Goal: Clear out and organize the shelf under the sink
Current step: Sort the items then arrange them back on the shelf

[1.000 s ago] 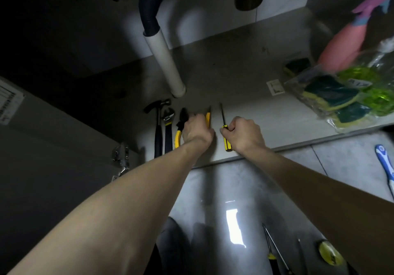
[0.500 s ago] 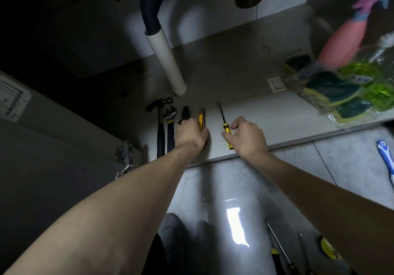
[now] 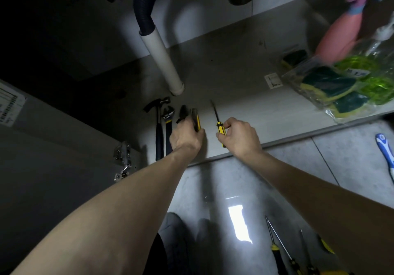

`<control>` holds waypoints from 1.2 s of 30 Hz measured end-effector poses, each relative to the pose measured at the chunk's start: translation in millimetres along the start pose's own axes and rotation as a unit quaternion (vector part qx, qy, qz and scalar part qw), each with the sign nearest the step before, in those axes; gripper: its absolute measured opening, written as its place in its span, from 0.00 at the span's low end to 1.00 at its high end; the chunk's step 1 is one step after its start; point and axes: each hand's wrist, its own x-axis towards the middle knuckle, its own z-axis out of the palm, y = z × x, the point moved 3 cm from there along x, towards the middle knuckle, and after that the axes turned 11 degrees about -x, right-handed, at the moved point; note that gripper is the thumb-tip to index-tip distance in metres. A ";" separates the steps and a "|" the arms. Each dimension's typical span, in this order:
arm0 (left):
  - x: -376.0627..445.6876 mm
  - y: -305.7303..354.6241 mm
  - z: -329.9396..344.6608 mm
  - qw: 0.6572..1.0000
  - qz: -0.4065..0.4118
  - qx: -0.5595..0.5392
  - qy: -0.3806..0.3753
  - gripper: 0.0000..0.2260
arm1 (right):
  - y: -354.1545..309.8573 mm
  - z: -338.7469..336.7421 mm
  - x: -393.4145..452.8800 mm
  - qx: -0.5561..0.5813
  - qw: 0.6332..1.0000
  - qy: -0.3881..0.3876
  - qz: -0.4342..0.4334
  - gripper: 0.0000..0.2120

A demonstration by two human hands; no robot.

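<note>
On the grey shelf (image 3: 251,112) under the sink, tools lie in a row: a hammer (image 3: 158,125), an adjustable wrench (image 3: 168,123), black pliers (image 3: 183,113) and a yellow-and-black utility knife (image 3: 196,120). My left hand (image 3: 185,136) grips the knife and covers the pliers' handles. To the right, my right hand (image 3: 238,137) pinches the handle of a yellow-and-black screwdriver (image 3: 219,125), whose tip points toward the back of the shelf.
A white drain pipe (image 3: 162,59) with a dark hose enters the shelf behind the tools. A plastic bag of sponges (image 3: 341,87) and a pink bottle (image 3: 339,34) sit at the right. More screwdrivers (image 3: 279,247) and a blue brush (image 3: 386,153) lie on the tiled floor.
My left hand has slid the knife left, close to the pliers. My right hand has loosened from the screwdriver handle to a fingertip pinch.
</note>
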 end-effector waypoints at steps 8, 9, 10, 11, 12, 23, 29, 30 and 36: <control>-11.2 -11.1 -8.7 0.999 0.013 -0.037 0.024 0.06 | -22.3 15.3 4.3 0.014 0.999 -0.023 -0.030 0.17; -15.3 -15.1 -10.8 0.999 0.012 -0.040 0.034 0.06 | -24.5 17.3 4.2 0.014 0.999 -0.025 -0.033 0.17; -19.8 -19.6 -12.7 0.998 0.007 -0.046 0.039 0.05 | -26.8 19.1 4.1 0.014 0.999 -0.027 -0.035 0.17; -24.5 -24.2 -14.6 0.998 0.000 -0.054 0.042 0.05 | -29.0 20.4 4.1 0.015 0.999 -0.028 -0.035 0.17; -29.7 -29.1 -16.7 0.997 -0.011 -0.063 0.044 0.06 | -31.3 21.7 4.2 0.017 0.999 -0.030 -0.035 0.17; -108.6 -53.1 -18.4 0.994 0.017 -0.097 0.051 0.05 | 0.1 -8.7 -53.4 0.105 0.994 -0.001 -0.029 0.08; -175.7 -34.3 41.6 0.987 -0.004 -0.083 -0.136 0.08 | 90.6 -14.1 -150.3 -0.003 0.998 -0.042 -0.037 0.09; -188.2 -30.9 53.4 0.980 -0.018 -0.075 -0.182 0.10 | 106.3 -11.5 -164.9 -0.035 0.996 -0.079 -0.032 0.10; -266.7 -14.9 114.7 0.929 -0.067 -0.025 -0.364 0.16 | 175.9 1.1 -239.8 -0.223 0.956 -0.177 -0.074 0.11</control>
